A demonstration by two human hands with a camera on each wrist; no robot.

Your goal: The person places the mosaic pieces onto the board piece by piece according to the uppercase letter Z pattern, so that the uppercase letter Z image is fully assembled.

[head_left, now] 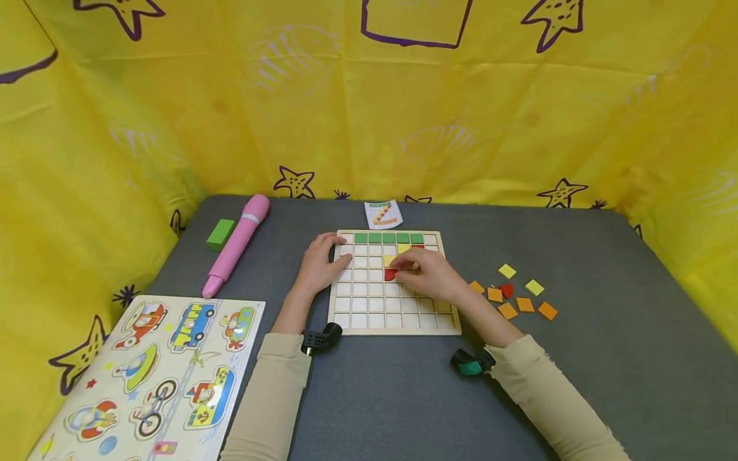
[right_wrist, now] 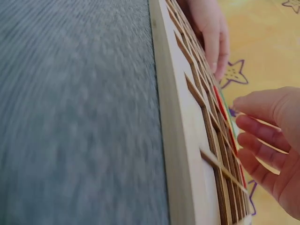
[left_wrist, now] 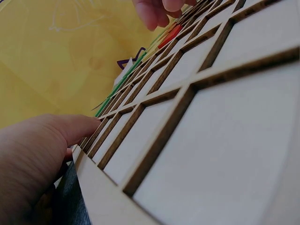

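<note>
Head view: square grid board (head_left: 359,303), rows crosswise

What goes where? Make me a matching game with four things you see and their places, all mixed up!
Things:
1. green block
2. picture card
3. loose orange squares
4. left hand

Places:
A. just past the far edge of the grid board
B. touching the left side of the grid board
C. beside the pink stick, near its upper end
D. on the table, to the right of the grid board

Right pairs: 1-C, 2-A, 3-D, 4-B
</note>
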